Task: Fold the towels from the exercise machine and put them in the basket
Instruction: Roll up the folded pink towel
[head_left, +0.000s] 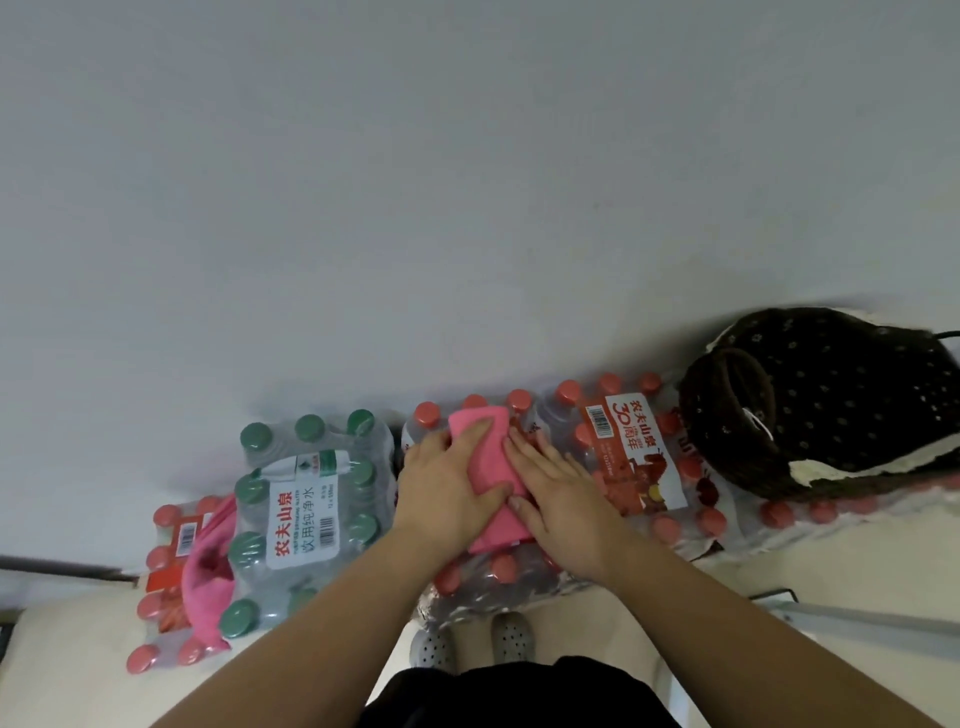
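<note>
Forearms (322, 618) stretch forward: left hand (448, 491) and right hand (567, 501) press flat-fingered on a pink towel (491, 460) over red-capped bottles (641, 467); basket (810, 410) rightward, crumpled towel (208, 577) leftward.

Indoor storage corner, probably in a home or small gym; the view does not settle which. Shrink-wrapped multipacks of bottled water line the foot of a plain, unmarked white wall (467, 182): a green-capped pack (306, 514) with a printed Chinese label, and several red-capped packs (639, 457) laid side by side, their tops serving as a work surface. A dark woven basket (727, 415) with a dotted fabric liner stands on the packs at right. The pale floor (67, 665) is bare, with a dark strip (62, 569) where it meets the wall. The person wears perforated indoor clogs (511, 636). A grey bar (872, 621) at lower right shows too little to identify.
</note>
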